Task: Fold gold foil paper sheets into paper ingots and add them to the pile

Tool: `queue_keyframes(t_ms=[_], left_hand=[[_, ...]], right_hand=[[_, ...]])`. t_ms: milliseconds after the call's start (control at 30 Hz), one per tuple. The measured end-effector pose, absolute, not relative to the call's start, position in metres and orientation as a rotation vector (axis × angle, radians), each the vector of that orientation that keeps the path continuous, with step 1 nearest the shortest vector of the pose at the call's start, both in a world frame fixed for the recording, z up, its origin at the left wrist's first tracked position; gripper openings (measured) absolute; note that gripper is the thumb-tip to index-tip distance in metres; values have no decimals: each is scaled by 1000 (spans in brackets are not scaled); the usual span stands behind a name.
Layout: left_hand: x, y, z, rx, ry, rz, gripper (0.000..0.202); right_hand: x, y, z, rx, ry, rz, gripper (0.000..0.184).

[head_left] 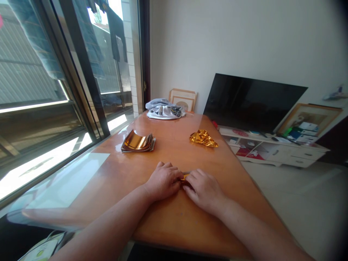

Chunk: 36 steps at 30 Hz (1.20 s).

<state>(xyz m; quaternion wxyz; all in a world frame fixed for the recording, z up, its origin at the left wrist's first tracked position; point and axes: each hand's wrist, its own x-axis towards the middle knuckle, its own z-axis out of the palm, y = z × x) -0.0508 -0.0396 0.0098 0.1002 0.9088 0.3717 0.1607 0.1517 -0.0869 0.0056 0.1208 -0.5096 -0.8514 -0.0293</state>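
My left hand [165, 181] and my right hand [203, 188] meet low over the wooden table [168, 224]. Between their fingertips shows a small piece of gold foil paper [186, 177], mostly covered by the fingers. Both hands are closed on it, fingers bent down toward the tabletop. Ahead and to the left lies a stack of gold foil sheets [137, 141], its top sheets curling upward. A crumpled, folded gold foil piece [203, 138] rests ahead and to the right, near the table's right edge.
A grey and white cloth bundle [164, 109] sits at the table's far end. Sliding glass windows [81, 72] run along the left. A large television [252, 103] stands on a white cabinet [282, 154] to the right. Framed pictures [183, 98] lean on the wall.
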Motion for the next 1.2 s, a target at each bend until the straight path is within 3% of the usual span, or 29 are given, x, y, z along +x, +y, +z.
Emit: queue_keyframes(t_ms=[300,633,733,933,1200], left_hand=[[-53,-37,5,2583,1137,555,32],[-54,-37,2,2466,1171,640,38],[-55,-38,3,2479,1206,650,32],[-57,-49,13,2716,1158,458,16],[-54,-54,10,2840,1220,186,33]], right_hand=[[154,-70,3,-1651,-2324,205,23],[152,-65,-10,-1692,-2013,410,7],[151,-65,-12,-1699,-1969,426,10],[151,-66,-14,-1654,-1994,368,8],[151,-66,-12,-1566,-2037,380,11]])
